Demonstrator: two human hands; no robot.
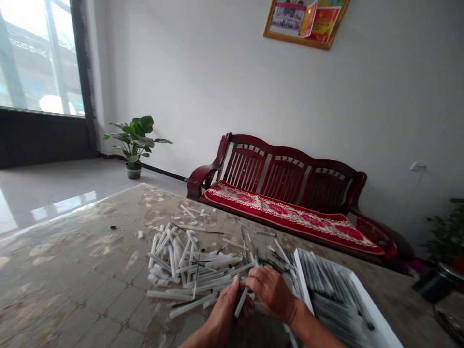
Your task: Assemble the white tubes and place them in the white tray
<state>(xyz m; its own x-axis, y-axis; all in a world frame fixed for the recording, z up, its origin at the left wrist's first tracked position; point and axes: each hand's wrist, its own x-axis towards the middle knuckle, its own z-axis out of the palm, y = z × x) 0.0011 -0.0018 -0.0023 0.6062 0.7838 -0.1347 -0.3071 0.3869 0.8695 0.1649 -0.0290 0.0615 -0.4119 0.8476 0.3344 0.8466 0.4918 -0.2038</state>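
Note:
A heap of white pen barrels [188, 270] and thin dark refills lies spread over the patterned tabletop [79, 270]. At the bottom of the view my left hand [225, 316] and my right hand [272, 291] meet over the heap's near edge. Both pinch one white pen barrel [241, 300], which slants between the fingers. A white box [369, 314] of finished pens lies just right of my right wrist.
A dark red wooden bench [286, 193] with a red cushion stands behind the table against the grey wall. A potted plant [135, 140] stands by the window at the left. Another plant [447, 241] and a dark pot are at the right edge.

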